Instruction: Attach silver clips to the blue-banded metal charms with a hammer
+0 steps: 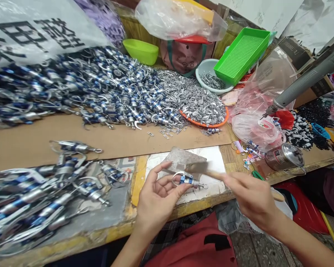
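Hammer (196, 167), gripped by its handle in the right hand (252, 196), hangs blurred beside the fitting (187, 180); the left hand (157, 198) pinches that near the bench's (114, 234) front edge, ringed end rightward.

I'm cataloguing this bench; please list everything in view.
Held piece: one, silver-blue, front centre
Hammer: one, brown-handled, above stone
Stone: one, grey, centre
Similar pieces: many, silver-blue, left
Strips: many, silver, orange tray
Bowls: two, lime, pale; back
Basket: one, green, back right
Handbag: one, pink, back
Plastic bags: several, clear, back
Driver: one, grey, upper right
Mug: one, silver, right
Small parts: many, black-white, far right
Co-worker's sleeve: one, purple, right edge
Left hand: one, bare, around held piece
Right hand: one, bare, on hammer
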{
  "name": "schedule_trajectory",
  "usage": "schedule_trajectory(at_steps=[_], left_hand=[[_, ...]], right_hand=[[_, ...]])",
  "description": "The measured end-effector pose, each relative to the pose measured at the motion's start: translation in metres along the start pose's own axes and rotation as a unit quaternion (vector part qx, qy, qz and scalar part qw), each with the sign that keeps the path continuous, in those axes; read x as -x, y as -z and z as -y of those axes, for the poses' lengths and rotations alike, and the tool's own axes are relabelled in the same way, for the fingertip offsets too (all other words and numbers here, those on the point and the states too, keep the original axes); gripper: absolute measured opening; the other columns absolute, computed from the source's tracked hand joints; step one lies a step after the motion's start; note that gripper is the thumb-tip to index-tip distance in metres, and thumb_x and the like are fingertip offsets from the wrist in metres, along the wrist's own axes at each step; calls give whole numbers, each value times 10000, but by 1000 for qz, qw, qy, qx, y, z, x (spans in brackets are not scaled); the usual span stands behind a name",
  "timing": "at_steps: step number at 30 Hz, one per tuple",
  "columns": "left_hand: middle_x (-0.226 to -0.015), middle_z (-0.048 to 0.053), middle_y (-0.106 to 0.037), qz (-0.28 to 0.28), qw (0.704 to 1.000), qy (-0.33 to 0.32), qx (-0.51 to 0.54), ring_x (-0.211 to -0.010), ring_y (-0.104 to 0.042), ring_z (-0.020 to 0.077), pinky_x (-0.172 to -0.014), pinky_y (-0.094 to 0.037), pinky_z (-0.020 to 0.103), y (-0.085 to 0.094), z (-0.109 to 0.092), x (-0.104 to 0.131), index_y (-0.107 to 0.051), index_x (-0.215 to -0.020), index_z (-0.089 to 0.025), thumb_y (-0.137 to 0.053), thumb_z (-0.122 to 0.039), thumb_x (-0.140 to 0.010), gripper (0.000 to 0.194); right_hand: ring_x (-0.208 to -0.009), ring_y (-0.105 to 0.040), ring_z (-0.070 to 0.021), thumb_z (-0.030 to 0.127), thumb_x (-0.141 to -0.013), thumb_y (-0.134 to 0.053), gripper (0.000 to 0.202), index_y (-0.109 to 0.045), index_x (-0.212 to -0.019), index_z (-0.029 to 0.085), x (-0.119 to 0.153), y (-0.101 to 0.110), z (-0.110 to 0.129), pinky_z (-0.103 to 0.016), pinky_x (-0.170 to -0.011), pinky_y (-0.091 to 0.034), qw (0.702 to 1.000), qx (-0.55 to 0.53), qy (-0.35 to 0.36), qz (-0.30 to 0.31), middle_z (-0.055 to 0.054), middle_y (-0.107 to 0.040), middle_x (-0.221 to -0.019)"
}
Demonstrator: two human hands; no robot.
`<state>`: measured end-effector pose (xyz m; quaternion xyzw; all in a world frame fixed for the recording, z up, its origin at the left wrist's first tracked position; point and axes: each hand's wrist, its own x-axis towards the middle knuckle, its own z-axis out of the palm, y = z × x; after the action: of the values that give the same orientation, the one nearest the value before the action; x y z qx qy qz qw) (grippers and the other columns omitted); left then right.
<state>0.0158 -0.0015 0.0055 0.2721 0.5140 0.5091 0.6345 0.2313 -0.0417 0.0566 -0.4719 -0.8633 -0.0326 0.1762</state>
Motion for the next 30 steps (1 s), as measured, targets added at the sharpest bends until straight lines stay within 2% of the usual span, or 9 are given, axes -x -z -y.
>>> schedule_trajectory(at_steps=[7, 11, 14, 17, 20, 23, 25, 27, 30], left_hand=[[-597, -53, -664, 2, 1000, -1, 4, -628, -667, 116, -633, -566, 187, -2, 0, 2, -495, -1106, -174, -846, -213, -449, 746], [-696, 1, -722, 1, 1000, 0, 5, -672, -683, 122, -673, -558, 174, -2, 3, 6, -667, -898, -154, -830, -261, -508, 436], [-674, 24, -740, 18, 999, 38, 0, -635, -687, 136, -669, -562, 188, 3, 2, 5, -731, -773, -161, -825, -276, -518, 296], [-596, 16, -721, 56, 995, 83, -16, -574, -670, 141, -655, -572, 217, 8, -2, 3, -757, -777, -181, -837, -249, -485, 311], [-657, 13, -722, 45, 997, 66, -18, -530, -641, 125, -612, -575, 226, 8, -6, 5, -763, -702, -205, -813, -245, -507, 206], [-773, 19, -709, 20, 999, 11, -37, -579, -636, 122, -573, -562, 205, 9, -6, 9, -756, -630, -222, -777, -242, -540, 94], [-822, 44, -691, 42, 997, -1, -66, -684, -656, 160, -582, -562, 213, 13, -5, 10, -758, -630, -219, -770, -251, -553, 84], [-896, 73, -673, 70, 994, 1, -85, -775, -660, 196, -596, -566, 232, 19, -4, 10, -758, -639, -206, -767, -275, -570, 98], [-969, 83, -657, 73, 993, -22, -85, -862, -645, 199, -665, -555, 229, 25, -3, 8, -749, -650, -198, -740, -287, -621, 95]], right_hand=[[-698, -622, -120, 64, -890, -378, 469, -496, -1296, 268, 11, -19, -2, -219, -606, -485, 1000, -4, -31, 0, -26, -676, -868], [-936, -642, -170, 214, -903, -477, 424, -470, -1326, 243, 33, -32, -35, -275, -765, -531, 984, -68, -164, -8, -69, -658, -1099], [-937, -649, -219, 296, -892, -506, 374, -554, -1253, 211, 33, -37, -63, -344, -778, -543, 976, -28, -214, 33, -92, -672, -1071], [-886, -648, -218, 300, -906, -479, 286, -652, -1112, 205, -5, -39, -69, -348, -758, -537, 983, 9, -183, 27, -98, -674, -991], [-965, -620, -183, 202, -910, -460, 246, -673, -1030, 178, -80, -53, -51, -299, -844, -497, 997, -42, -69, -11, -95, -663, -1050], [-1009, -598, -166, 79, -852, -489, 300, -634, -1072, 222, -164, -81, -19, -271, -805, -487, 988, -55, 71, 127, -42, -624, -1178], [-1023, -583, -174, 89, -869, -463, 299, -602, -1102, 214, -208, -101, 1, -277, -770, -475, 969, -29, 144, 201, -52, -583, -1238], [-980, -586, -190, 72, -881, -423, 254, -615, -1030, 144, -233, -115, 16, -289, -738, -455, 953, 6, 175, 246, -106, -618, -1143], [-872, -585, -192, 46, -878, -392, 233, -621, -862, 86, -237, -121, 17, -299, -699, -423, 948, 23, 180, 263, -138, -647, -930]])
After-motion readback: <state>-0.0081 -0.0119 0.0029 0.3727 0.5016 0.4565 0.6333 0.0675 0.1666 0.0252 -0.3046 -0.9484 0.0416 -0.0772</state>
